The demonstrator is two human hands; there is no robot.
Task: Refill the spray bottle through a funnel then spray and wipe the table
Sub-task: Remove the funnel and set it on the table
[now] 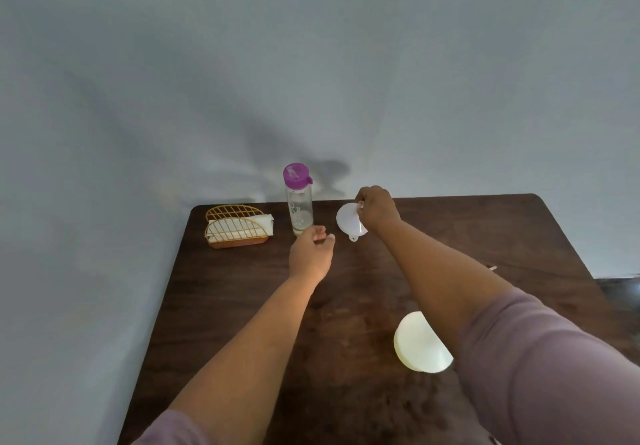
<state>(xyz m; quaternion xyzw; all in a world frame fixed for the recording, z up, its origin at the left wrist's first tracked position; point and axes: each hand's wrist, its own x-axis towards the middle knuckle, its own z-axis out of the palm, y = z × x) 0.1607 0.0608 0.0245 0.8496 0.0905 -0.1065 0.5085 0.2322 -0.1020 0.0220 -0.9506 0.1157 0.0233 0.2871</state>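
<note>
A clear bottle with a purple lid (298, 198) stands upright near the far edge of the dark wooden table (249, 306). My right hand (377, 209) pinches a white funnel (349, 220) by its spout, lifted and tilted to the right of the bottle. My left hand (311, 254) hovers just in front of the bottle's base with fingers loosely curled, holding nothing. No spray bottle shows in view.
A gold wire holder (235, 228) with white napkins (261, 221) stands at the far left corner. A pale round dish (419, 342) lies near the front right, partly under my right forearm. A grey wall rises behind the table.
</note>
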